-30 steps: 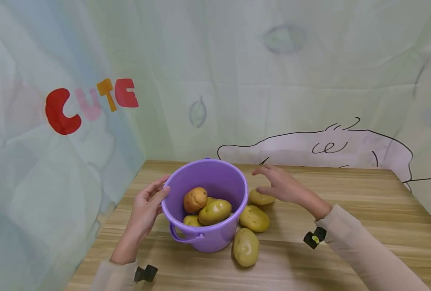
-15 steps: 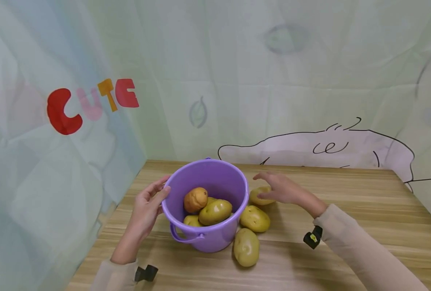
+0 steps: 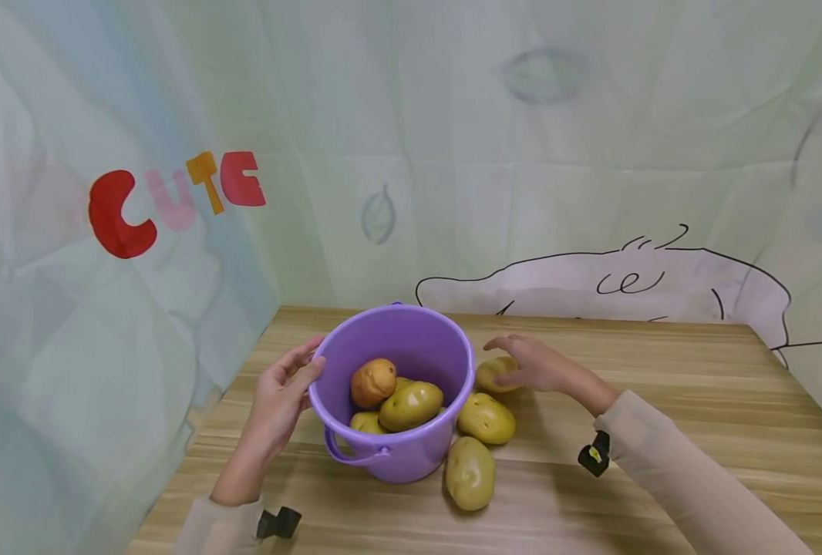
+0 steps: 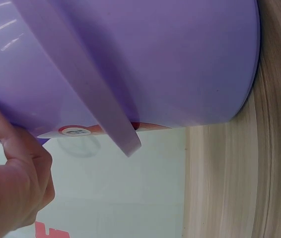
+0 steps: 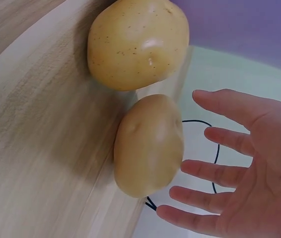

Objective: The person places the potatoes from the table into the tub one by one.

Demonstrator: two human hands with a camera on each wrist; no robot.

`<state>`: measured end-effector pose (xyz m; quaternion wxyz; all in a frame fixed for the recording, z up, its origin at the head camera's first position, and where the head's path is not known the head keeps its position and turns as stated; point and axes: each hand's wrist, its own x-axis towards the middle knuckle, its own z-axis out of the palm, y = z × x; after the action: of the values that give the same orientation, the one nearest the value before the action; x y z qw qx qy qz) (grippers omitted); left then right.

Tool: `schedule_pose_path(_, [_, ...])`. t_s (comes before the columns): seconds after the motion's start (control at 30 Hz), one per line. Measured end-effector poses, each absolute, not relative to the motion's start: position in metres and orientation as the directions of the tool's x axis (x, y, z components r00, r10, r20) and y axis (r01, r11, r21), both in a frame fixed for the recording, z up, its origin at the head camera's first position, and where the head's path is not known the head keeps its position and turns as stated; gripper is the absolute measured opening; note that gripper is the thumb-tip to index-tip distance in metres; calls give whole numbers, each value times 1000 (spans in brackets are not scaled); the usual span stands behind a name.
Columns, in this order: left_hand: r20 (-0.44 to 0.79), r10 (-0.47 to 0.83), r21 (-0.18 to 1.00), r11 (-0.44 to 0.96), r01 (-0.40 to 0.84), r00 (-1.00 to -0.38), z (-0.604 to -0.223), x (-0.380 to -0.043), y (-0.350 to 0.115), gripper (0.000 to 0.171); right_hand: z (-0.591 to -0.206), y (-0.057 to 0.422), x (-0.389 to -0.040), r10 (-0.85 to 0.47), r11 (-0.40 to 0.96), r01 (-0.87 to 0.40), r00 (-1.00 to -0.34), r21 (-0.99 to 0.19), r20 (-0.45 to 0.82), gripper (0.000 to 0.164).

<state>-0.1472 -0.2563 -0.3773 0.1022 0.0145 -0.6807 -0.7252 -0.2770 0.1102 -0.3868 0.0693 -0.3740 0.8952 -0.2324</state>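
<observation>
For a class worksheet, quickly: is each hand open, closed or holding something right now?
Left hand: holding the purple bucket by its rim.
Right hand: open, close to the farthest potato outside the bucket, holding nothing.

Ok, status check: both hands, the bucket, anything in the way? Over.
Left hand holding purple bucket by its rim. Right hand beside farthest loose potato, fingers spread, no grip. Nothing seen blocking it.
</observation>
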Motion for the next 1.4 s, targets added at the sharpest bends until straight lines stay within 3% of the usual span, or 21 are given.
schedule_pose_path(0.93, [110, -174, 992, -40, 119, -979, -375, -144, -254, 45, -406, 106, -285, -696, 642, -601, -717, -476, -32, 54])
schedule_pose_path(1.4, [110, -178, 992, -36, 119, -978, -374, -145, -254, 45, -412, 108, -290, -712, 619, -620, -702, -483, -11, 53])
